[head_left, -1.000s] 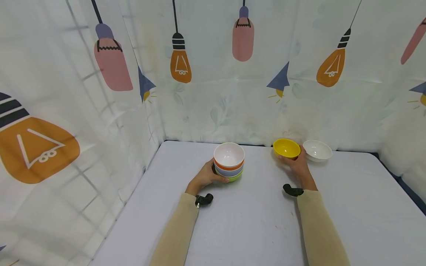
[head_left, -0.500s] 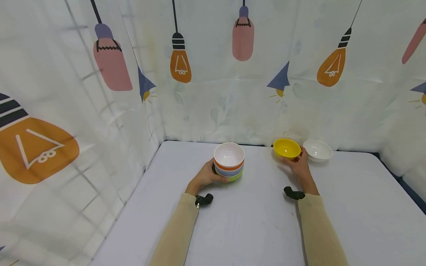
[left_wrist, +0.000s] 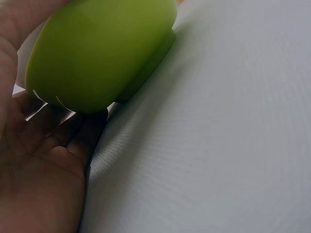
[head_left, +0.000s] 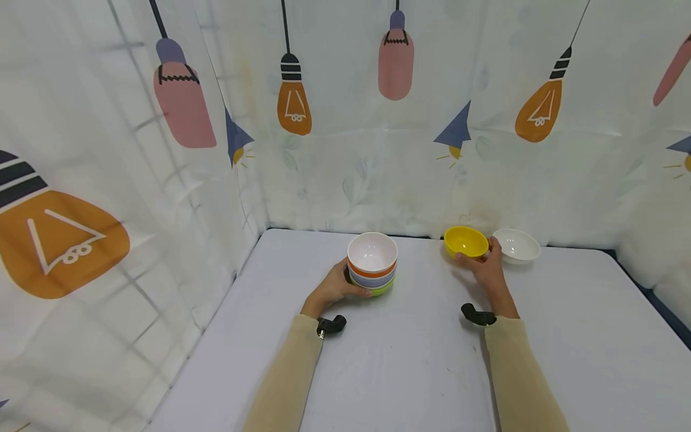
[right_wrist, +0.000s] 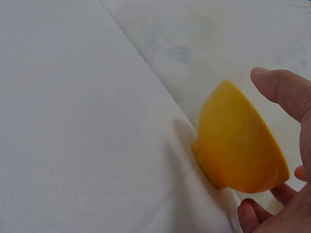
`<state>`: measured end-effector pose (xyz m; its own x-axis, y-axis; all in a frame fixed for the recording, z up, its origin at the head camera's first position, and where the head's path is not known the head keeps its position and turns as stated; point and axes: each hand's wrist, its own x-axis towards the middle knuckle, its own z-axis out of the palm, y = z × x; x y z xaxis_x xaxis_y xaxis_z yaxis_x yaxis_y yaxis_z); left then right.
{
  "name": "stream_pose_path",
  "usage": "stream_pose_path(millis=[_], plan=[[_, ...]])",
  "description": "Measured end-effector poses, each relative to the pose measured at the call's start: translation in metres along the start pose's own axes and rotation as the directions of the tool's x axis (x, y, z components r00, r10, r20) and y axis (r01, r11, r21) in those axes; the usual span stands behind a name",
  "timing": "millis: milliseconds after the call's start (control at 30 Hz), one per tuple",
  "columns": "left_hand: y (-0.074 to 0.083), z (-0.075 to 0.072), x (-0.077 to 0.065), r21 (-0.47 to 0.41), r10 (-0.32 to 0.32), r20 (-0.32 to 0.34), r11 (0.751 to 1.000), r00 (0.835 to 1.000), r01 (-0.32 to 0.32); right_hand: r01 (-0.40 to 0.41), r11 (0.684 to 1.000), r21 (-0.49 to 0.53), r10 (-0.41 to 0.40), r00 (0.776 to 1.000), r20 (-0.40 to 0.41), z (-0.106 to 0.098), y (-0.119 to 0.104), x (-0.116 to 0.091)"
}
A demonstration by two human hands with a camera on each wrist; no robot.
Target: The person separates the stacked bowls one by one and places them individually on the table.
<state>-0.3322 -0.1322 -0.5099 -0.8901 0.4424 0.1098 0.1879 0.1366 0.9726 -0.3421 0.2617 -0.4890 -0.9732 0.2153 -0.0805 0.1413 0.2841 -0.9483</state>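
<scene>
Worktop [head_left: 405, 360]: one, white-covered, bearing all the bowls.
Sleeves [head_left: 523, 372]: two, beige, reaching forward from the near side.
Left hand [head_left: 335, 287]: gripping the stack [head_left: 372, 281] low, at its green bowl [left_wrist: 102, 53], with thumb in front and fingers [left_wrist: 90, 131] round behind; unchanged over the last second.
Stack: one, upright near mid-worktop; at least three bowls by colour band (orange, blue, green), exact count unclear.
Right hand [head_left: 490, 273]: shifted very slightly back and rightward within the last second; fingers loosely parted about the yellow bowl [head_left: 466, 242], with thumb clear of the rim in the right wrist view, other contact uncertain.
Yellow bowl: one, upright, apparently on the worktop near its far edge; not displaced by that shift, hence, by judgement, no advance in the handling.
White bowl [head_left: 516, 246]: one, just right of the yellow bowl.
Sheet [head_left: 345, 174]: lamp-printed, beyond the far edge.
</scene>
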Motion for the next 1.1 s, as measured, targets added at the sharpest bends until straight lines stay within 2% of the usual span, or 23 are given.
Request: stream_pose_path(millis=[200,367,500,767,1000,1100], plan=[[0.0,0.0,0.0,0.0,-0.005,-0.009,1.0,1.0,0.005,-0.01,0.999,-0.037,0.009,1.0,-0.03,-0.003,-0.02,-0.007],[0.0,0.0,0.0,-0.013,-0.002,-0.005,1.0,1.0,0.002,0.043,0.995,-0.089,-0.049,0.996,-0.073,-0.004,-0.038,-0.015],[0.0,0.0,0.0,-0.016,-0.002,-0.002,1.0,1.0,0.002,0.109,0.99,-0.085,-0.115,0.991,-0.074,-0.004,-0.053,-0.023],[0.001,0.0,0.0,-0.001,0.0,-0.007,1.0,1.0,0.0,0.238,0.971,-0.017,-0.238,0.971,0.007,0.008,-0.087,-0.047],[0.001,0.0,-0.001,0.012,-0.005,-0.006,1.0,1.0,0.005,0.312,0.95,-0.022,-0.307,0.944,0.118,0.033,-0.104,-0.06],[0.002,0.0,-0.001,0.006,0.0,-0.004,1.0,1.0,0.0,0.345,0.939,-0.016,-0.337,0.926,0.168,0.047,-0.108,-0.064]])
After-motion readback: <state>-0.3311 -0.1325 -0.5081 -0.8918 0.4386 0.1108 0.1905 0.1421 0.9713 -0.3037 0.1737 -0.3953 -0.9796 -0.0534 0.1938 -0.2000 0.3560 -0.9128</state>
